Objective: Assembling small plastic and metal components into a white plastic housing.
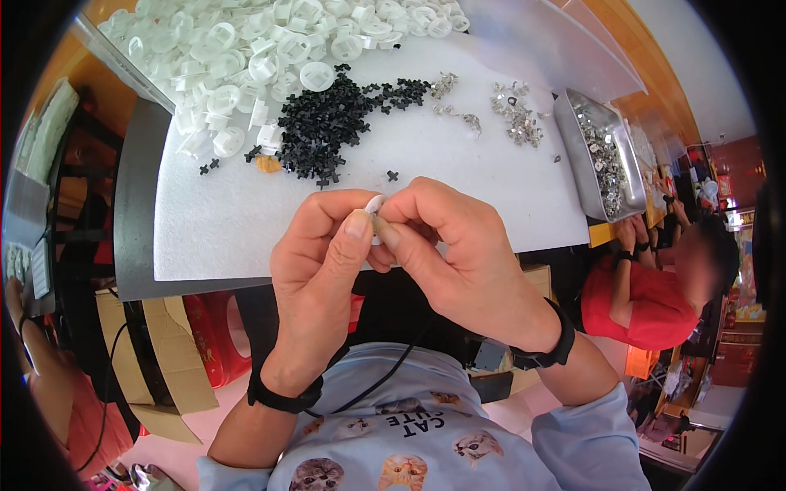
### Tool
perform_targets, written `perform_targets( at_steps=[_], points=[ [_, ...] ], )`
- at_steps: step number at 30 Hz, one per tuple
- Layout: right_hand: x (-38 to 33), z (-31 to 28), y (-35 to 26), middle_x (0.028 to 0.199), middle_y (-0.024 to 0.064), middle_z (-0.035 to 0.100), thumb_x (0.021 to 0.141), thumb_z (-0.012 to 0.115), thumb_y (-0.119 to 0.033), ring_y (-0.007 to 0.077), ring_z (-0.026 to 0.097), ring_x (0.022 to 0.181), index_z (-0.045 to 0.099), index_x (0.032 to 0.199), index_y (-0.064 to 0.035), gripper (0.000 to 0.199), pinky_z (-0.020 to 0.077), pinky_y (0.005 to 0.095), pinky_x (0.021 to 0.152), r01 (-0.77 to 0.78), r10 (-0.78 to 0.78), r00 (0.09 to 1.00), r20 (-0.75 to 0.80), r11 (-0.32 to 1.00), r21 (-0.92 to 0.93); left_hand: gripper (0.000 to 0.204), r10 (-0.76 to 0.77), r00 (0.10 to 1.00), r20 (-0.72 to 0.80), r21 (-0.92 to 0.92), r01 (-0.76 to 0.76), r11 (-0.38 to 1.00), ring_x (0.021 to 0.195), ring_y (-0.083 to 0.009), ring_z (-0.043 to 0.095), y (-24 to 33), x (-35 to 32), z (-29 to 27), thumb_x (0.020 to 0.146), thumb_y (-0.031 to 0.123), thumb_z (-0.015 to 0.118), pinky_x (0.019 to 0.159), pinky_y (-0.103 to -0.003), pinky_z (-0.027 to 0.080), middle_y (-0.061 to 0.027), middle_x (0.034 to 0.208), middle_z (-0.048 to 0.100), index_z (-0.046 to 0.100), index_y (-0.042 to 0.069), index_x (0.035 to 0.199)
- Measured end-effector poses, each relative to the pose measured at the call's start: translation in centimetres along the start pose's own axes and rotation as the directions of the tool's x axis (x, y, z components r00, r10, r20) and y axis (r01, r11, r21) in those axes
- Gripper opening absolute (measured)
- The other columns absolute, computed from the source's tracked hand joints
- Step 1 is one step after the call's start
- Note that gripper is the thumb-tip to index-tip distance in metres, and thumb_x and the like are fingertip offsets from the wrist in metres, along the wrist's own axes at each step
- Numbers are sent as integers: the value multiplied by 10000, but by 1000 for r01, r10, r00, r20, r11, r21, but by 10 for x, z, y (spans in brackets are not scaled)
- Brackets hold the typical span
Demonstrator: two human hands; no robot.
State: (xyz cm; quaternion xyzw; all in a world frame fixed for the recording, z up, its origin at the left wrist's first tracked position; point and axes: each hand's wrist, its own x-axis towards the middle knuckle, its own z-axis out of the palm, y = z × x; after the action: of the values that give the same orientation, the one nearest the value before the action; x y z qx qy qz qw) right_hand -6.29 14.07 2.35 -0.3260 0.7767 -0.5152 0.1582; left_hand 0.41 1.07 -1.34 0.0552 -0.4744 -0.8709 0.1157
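Observation:
Just over the near edge of the white foam sheet [221,221], my left hand [321,245] and my right hand [449,237] meet at the fingertips. Pinched between both thumbs and forefingers is a small white round plastic part [376,202], seen nearly edge-on. My fingers cover most of it, so any smaller piece pressed into it is hidden. Beyond my hands lies a heap of black cross-shaped plastic pieces [323,123], with one stray black cross piece [392,176] closest to my fingers.
Many white round plastic parts [246,57] are piled at the far left. Small metal pieces [517,114] lie loose at the right, beside a metal tray [573,155] holding more. An orange-yellow bit [268,164] sits by the black heap. A person in red [647,303] works at the right.

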Motion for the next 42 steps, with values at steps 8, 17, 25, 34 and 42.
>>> perform_targets(
  at_steps=[8, 17, 25, 34, 42],
  points=[
    [1, 10, -1, 706, 138, 523, 836, 553, -27, 308, 532, 600, 485, 794, -6, 83, 415, 381, 531, -6, 13, 992, -123, 999, 54, 216, 54, 998, -10, 52, -53, 997, 737, -59, 525, -1, -1, 4, 964, 181, 518, 678, -210, 453, -24, 860, 592, 556, -4, 1069],
    [-2, 1, -5, 712, 135, 529, 845, 550, -35, 305, 546, 617, 495, 827, -14, 62, 422, 377, 544, -2, 1, 999, -45, 1000, -18, 208, 46, 999, 12, 138, -47, 989, 741, -55, 521, -2, -5, 5, 971, 181, 503, 678, -204, 452, -17, 860, 588, 548, 5, 1072],
    [40, -37, -16, 682, 64, 517, 881, 560, -86, 142, 480, 596, 563, 882, 11, 96, 404, 265, 550, 207, -169, 977, 133, 910, -360, 254, 23, 1000, -4, 33, -23, 999, 709, -57, 531, 1, -2, -2, 983, 234, 470, 650, -197, 438, -31, 893, 601, 547, 10, 1075],
    [90, -32, 11, 865, 171, 583, 814, 494, -48, 358, 573, 809, 549, 897, -4, 109, 463, 440, 678, 334, -192, 939, 285, 699, -632, 246, 14, 1000, 14, -13, -14, 1000, 686, -88, 537, 0, 0, 0, 989, 185, 428, 620, -225, 450, -136, 962, 631, 526, -16, 1093],
    [89, -42, 7, 874, 135, 591, 796, 503, -33, 330, 577, 830, 559, 946, -16, 162, 473, 403, 699, 282, -114, 950, 289, 706, -649, 250, -12, 1000, 29, -16, 13, 1000, 700, -90, 539, 2, 0, -2, 985, 188, 438, 633, -223, 452, -130, 971, 620, 521, -25, 1086]
  ],
)
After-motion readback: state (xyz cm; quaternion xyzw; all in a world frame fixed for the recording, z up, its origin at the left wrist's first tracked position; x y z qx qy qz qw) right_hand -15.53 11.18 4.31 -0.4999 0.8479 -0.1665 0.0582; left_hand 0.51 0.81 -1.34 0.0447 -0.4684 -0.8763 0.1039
